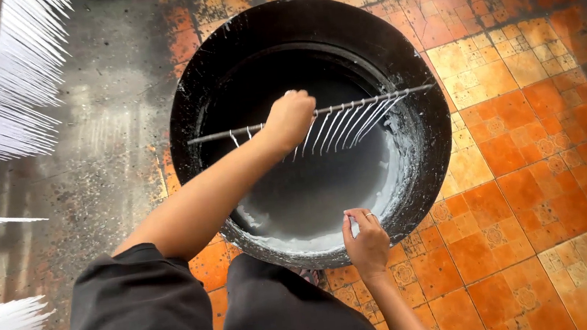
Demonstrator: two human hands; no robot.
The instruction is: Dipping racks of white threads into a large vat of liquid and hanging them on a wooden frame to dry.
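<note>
Orange floor tiles [531, 182], stained grey at left. Big black tub [415, 70] on the floor, pale grey liquid [312, 200] inside. Rod [367, 100] with hanging white sticks held across the tub, left hand [291, 116] fingers clamped on it. Right hand [366, 241] grips the near rim, fingers curled.

Your left hand [290, 119] is gripping a rod [317, 112] that is spanning the tub [189, 118] left to right, its sticks hanging down over the liquid [312, 200] inside. Your right hand [366, 239] is resting on the tub's near rim. 2 racks of sticks [18, 78] are lying far left.
</note>
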